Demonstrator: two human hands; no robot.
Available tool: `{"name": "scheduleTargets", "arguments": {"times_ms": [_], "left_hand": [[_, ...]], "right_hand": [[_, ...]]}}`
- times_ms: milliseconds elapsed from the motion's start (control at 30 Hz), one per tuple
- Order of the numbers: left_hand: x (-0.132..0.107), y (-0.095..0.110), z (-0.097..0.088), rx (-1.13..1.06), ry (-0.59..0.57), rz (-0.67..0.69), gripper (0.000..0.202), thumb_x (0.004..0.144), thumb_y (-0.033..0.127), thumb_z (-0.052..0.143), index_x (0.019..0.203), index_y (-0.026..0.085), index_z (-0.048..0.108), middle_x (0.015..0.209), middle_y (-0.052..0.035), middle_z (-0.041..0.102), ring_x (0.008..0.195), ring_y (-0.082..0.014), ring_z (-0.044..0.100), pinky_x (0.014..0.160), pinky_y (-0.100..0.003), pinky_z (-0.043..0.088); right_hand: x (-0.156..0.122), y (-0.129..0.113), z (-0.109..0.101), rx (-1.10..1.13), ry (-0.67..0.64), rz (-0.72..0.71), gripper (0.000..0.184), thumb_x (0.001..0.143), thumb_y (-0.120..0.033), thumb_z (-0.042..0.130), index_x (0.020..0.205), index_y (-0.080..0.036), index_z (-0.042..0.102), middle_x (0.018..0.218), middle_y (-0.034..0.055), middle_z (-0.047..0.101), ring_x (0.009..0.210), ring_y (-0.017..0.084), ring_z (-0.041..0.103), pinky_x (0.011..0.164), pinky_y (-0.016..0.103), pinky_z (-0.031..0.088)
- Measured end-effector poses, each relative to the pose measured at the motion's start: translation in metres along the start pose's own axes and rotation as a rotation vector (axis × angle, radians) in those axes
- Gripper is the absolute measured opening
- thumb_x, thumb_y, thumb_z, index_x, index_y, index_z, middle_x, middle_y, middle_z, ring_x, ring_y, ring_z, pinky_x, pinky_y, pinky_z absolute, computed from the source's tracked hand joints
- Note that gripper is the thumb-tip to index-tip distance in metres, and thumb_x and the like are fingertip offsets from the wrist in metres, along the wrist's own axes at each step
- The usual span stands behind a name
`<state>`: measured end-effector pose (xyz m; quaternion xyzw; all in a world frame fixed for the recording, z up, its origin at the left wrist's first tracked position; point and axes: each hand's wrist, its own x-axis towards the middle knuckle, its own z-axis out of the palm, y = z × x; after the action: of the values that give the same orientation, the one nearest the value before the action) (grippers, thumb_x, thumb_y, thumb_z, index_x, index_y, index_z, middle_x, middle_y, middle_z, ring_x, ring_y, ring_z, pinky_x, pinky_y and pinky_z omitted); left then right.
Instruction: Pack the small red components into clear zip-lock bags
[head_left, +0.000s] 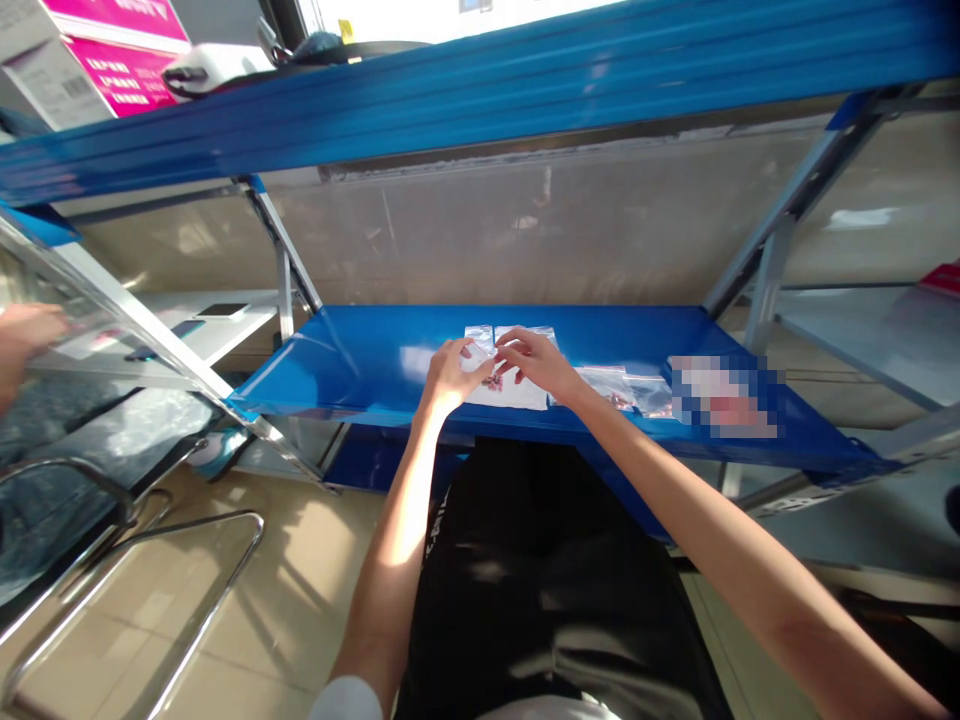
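My left hand [448, 376] and my right hand [534, 360] meet over the blue shelf, thumbs and fingers bent in toward each other. Between them is a small clear zip bag [480, 358], its edge pinched by both hands. Small reddish-brown pieces [493, 382] show just below the fingertips; whether they lie inside the bag I cannot tell. Under the hands is a white sheet [525, 396], with more clear plastic behind it. To the right lie a clear bag with a red seal line [606, 384] and another clear bag [649, 396], both with small pieces in them.
The blue shelf [360, 350] has metal struts at both ends and a blue upper beam [480, 90] above. A blurred-out item [724, 397] lies at its right. Another person's hand [30, 335] is at far left, near phones on a white shelf. A metal-framed chair [150, 540] stands below.
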<state>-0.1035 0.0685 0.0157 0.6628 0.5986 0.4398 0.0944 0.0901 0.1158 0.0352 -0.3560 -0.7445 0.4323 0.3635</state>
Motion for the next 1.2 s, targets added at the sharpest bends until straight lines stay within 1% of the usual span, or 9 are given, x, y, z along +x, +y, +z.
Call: {"name": "scheduleTargets", "arguments": {"times_ms": [100,167,333,533,633,833,1033,1100,1200], "left_hand": [[-0.004,-0.007,-0.005,-0.063,0.01,-0.071,0.053,0.081,0.046,0.083,0.125,0.019,0.069,0.106,-0.0076,0.072,0.091,-0.0204,0.067,0.081,-0.033,0.055],[-0.006,-0.01,-0.009,-0.094,-0.009,-0.107,0.058,0.078,0.047,0.085,0.127,0.02,0.068,0.107,-0.0074,0.073,0.093,-0.021,0.068,0.081,-0.033,0.056],[-0.01,-0.012,-0.018,-0.112,-0.051,-0.152,0.062,0.073,0.046,0.089,0.125,0.02,0.069,0.104,-0.0076,0.074,0.094,-0.0229,0.07,0.084,-0.036,0.058],[-0.012,-0.013,-0.02,-0.061,-0.026,-0.119,0.051,0.071,0.043,0.091,0.114,0.02,0.074,0.112,-0.0099,0.073,0.096,-0.0241,0.07,0.089,-0.038,0.059],[-0.013,-0.012,-0.02,-0.018,-0.019,-0.101,0.047,0.07,0.041,0.091,0.109,0.018,0.076,0.108,-0.01,0.071,0.097,-0.0248,0.07,0.091,-0.039,0.058],[-0.012,-0.009,-0.024,-0.014,-0.046,-0.079,0.047,0.073,0.038,0.089,0.112,0.016,0.077,0.107,-0.0101,0.072,0.093,-0.0233,0.07,0.088,-0.037,0.057],[-0.012,-0.015,-0.025,-0.01,-0.09,-0.09,0.052,0.074,0.041,0.089,0.116,0.015,0.076,0.111,-0.0111,0.073,0.096,-0.0233,0.069,0.089,-0.036,0.057],[-0.012,-0.017,-0.024,-0.01,-0.1,-0.096,0.054,0.073,0.043,0.089,0.118,0.016,0.076,0.113,-0.0114,0.073,0.097,-0.0237,0.069,0.09,-0.037,0.057],[-0.013,-0.018,-0.023,-0.017,-0.111,-0.111,0.056,0.071,0.044,0.091,0.118,0.018,0.076,0.115,-0.0117,0.074,0.098,-0.0242,0.069,0.091,-0.038,0.058]], "right_hand": [[0.004,0.02,0.002,-0.365,0.031,-0.023,0.006,0.091,-0.023,0.068,0.09,-0.018,0.071,0.086,0.0074,0.077,0.076,0.02,0.07,0.065,0.027,0.047],[0.004,0.033,0.007,-0.53,0.032,-0.042,0.005,0.089,-0.017,0.068,0.089,-0.018,0.073,0.086,0.0069,0.077,0.078,0.02,0.068,0.069,0.028,0.045],[0.002,0.051,0.018,-0.679,0.006,-0.092,0.011,0.089,-0.013,0.067,0.09,-0.018,0.076,0.085,0.0055,0.075,0.079,0.019,0.066,0.071,0.026,0.041],[0.007,0.045,0.028,-0.699,-0.016,-0.104,0.013,0.093,-0.016,0.065,0.097,-0.018,0.078,0.099,0.0085,0.074,0.086,0.019,0.066,0.075,0.025,0.042],[0.012,0.039,0.036,-0.74,-0.031,-0.08,0.014,0.094,-0.019,0.064,0.099,-0.017,0.078,0.102,0.01,0.073,0.087,0.02,0.066,0.075,0.026,0.042],[0.018,0.039,0.044,-0.796,-0.07,-0.062,0.017,0.094,-0.021,0.062,0.099,-0.017,0.077,0.107,0.0138,0.073,0.095,0.024,0.067,0.077,0.028,0.044],[0.021,0.042,0.045,-0.77,-0.064,-0.071,0.015,0.094,-0.019,0.061,0.095,-0.017,0.076,0.102,0.0128,0.075,0.094,0.023,0.067,0.078,0.027,0.044],[0.022,0.042,0.042,-0.71,-0.028,-0.071,0.014,0.093,-0.018,0.061,0.095,-0.017,0.075,0.099,0.0113,0.075,0.09,0.022,0.066,0.077,0.027,0.044],[0.024,0.04,0.035,-0.586,0.034,-0.066,0.013,0.094,-0.021,0.06,0.093,-0.017,0.073,0.087,0.007,0.073,0.079,0.019,0.064,0.073,0.028,0.043]]}}
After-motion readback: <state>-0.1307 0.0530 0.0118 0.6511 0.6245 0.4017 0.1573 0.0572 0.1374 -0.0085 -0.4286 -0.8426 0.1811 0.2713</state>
